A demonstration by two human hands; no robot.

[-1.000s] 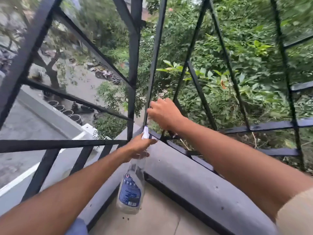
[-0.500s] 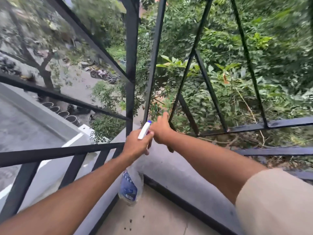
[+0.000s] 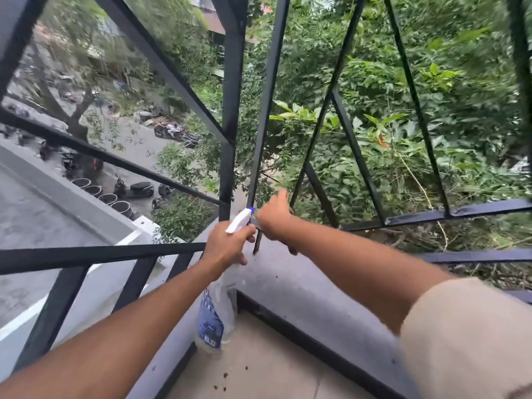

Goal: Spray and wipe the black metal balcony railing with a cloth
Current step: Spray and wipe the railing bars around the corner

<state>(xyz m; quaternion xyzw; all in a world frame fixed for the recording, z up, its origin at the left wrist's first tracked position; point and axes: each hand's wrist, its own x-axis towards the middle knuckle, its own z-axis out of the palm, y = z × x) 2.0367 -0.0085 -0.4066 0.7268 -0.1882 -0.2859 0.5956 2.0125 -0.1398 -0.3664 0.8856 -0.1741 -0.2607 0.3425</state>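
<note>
The left hand (image 3: 229, 247) grips the neck of a clear spray bottle (image 3: 227, 289), which hangs below it. Its white nozzle (image 3: 240, 220) points up at the right hand (image 3: 273, 218), almost touching it. The right hand sits at the foot of an upright bar of the black balcony railing (image 3: 267, 96) with its thumb raised. Its fingers are hidden, so I cannot tell whether it grips the bar, the cloth, or both. A dark strip (image 3: 256, 244) hanging just under it may be the cloth.

With the nozzle this close, a squeeze would probably wet the right hand rather than the metal. The bottle is held only at the neck and could slip onto the grey ledge (image 3: 302, 283) beneath both hands. Beyond the hands the bars are widely spaced above a long drop, with parked scooters (image 3: 135, 190) below, so anything let go there is likely lost.

The bottle carries a blue label (image 3: 210, 323), but its writing is too blurred to read.
</note>
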